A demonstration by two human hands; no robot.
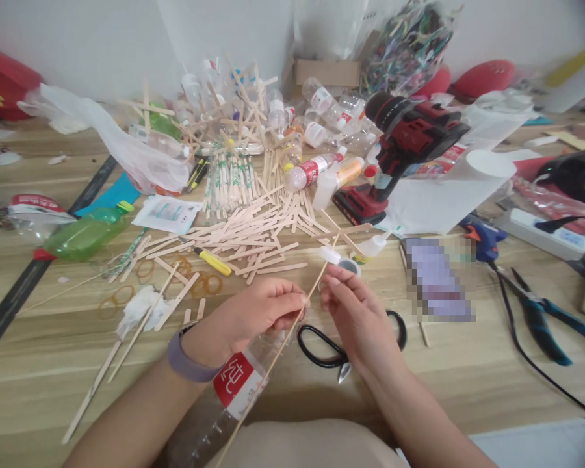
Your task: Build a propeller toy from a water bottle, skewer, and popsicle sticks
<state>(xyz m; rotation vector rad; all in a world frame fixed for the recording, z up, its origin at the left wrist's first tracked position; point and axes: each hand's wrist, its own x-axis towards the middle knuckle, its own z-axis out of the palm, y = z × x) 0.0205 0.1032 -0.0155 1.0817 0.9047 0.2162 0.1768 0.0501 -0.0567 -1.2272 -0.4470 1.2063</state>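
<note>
My left hand (268,305) pinches a long thin bamboo skewer (280,354) that slants from my lap up to the right. A white plastic piece, like a small cap (329,255), sits on the skewer near its upper end. Close beside the skewer, the thumb and fingers of my right hand (363,318) are pressed together; what lies between them is too small to make out. Under my left wrist lies a clear plastic bottle (236,387) with a red label. Black-handled scissors (342,359) rest on the table, partly covered by my right hand.
Many wooden craft sticks (253,244) spread across the middle, with a yellow craft knife (214,261) and rubber bands (209,283) nearby. A red cordless drill (400,156) stands behind. Blue-handled pliers (546,325) and a glue gun (485,239) lie right; a green bottle (88,234) lies left.
</note>
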